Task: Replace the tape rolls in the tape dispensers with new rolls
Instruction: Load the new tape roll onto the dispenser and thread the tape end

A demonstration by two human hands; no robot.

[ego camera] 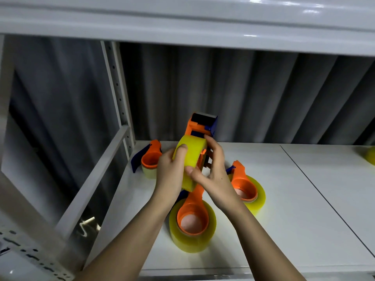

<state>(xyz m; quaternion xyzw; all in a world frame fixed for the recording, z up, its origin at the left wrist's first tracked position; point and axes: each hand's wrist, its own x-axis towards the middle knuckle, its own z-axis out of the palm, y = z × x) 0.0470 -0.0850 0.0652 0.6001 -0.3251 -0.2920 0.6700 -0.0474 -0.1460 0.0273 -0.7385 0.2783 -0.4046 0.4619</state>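
Above the white shelf [284, 199] I hold an orange and blue tape dispenser [199, 126] with a yellow tape roll [190, 157] on it. My left hand [169, 177] grips the roll from the left, thumb on its outer face. My right hand [215, 175] holds the dispenser's frame from the right, thumb against the roll's lower edge. Three more orange dispensers lie on the shelf: one with a thin roll at the left [151, 159], one with a full roll in front [192, 226], one with a full roll at the right [246, 191].
A white upright post [117, 88] and a diagonal brace [95, 179] bound the shelf on the left. Grey corrugated wall stands behind. An upper shelf [182, 21] hangs overhead. Another yellow roll [371, 157] peeks in at the far right edge.
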